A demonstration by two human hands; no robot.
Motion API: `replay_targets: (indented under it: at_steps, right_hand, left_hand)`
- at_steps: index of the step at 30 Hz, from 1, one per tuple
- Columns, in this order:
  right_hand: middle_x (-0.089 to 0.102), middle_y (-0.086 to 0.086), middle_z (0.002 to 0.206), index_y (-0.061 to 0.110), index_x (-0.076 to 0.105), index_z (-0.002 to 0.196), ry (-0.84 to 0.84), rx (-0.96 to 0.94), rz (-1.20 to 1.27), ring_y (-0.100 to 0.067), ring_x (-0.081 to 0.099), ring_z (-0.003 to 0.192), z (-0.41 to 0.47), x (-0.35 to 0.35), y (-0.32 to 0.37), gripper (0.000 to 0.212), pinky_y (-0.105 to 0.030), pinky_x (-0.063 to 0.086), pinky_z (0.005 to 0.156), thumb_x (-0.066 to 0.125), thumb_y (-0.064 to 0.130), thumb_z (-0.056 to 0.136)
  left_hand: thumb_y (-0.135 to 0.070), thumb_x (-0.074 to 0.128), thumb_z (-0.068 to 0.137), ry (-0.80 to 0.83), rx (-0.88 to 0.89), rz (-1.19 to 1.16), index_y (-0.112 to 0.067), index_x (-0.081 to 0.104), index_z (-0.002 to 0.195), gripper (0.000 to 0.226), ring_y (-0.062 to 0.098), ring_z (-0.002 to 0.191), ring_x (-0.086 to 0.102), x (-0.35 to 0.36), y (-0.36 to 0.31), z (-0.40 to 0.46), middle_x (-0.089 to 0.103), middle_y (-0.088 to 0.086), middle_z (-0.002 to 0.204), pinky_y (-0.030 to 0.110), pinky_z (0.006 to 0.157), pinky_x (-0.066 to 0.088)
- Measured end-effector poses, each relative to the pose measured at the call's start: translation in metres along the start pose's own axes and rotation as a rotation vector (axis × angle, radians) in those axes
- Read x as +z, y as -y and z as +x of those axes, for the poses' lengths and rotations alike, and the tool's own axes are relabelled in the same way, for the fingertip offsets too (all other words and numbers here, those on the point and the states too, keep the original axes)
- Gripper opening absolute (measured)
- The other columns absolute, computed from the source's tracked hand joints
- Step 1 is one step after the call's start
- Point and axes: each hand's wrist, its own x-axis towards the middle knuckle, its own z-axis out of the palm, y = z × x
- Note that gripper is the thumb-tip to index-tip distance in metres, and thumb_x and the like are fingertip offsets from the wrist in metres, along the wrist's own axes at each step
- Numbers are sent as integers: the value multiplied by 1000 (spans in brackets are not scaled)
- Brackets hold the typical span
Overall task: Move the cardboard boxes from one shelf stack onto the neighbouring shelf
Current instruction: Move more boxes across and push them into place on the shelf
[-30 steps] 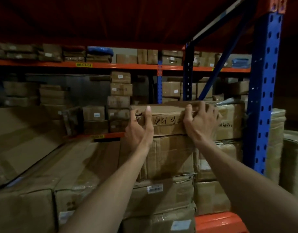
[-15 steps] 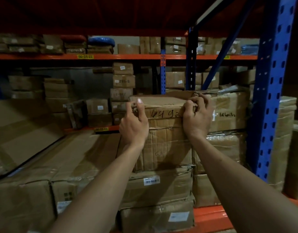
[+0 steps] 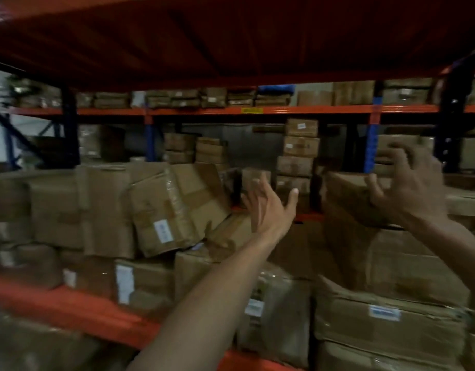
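Both hands are spread and empty: the left hand [image 3: 268, 210] left of the top box [image 3: 350, 199], the right hand [image 3: 408, 188] against its front. Best to grip opposite ends before lifting.

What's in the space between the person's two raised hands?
In the head view, no box sits between the left hand and right hand; only distant stacked boxes show through the gap.

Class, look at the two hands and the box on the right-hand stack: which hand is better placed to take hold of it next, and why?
Right hand: its spread fingers already overlap the top box. The left hand is open in the gap beside it.
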Motion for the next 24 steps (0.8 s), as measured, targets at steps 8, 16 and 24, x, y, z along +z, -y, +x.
replay_targets:
  at_steps: [8,16,24]
  right_hand:
    - [50,-14,134,21,48,127,231,-503,-82,-35,46,125,7,101,184,57,-51,40,104,71,38,78]
    - [-8,-16,165,30,4,156,398,-1083,-464,-33,-11,151,19,169,356,99,-52,-10,119,70,29,82]
    - [-28,-11,161,39,-21,153,600,-1027,-751,-36,-25,146,24,206,420,114,-60,-14,116,71,34,85]
  left_hand:
    - [-75,72,63,-146,-543,79,-13,-14,155,141,44,146,-8,-125,139,27,-11,25,161,57,116,-1]
    - [-70,77,65,30,-775,-18,-16,-32,148,147,42,148,-4,-139,213,9,-17,26,159,61,116,10]
    - [-65,87,39,22,-776,-74,-14,-46,136,172,44,145,-8,-128,227,23,-21,23,156,63,115,5]
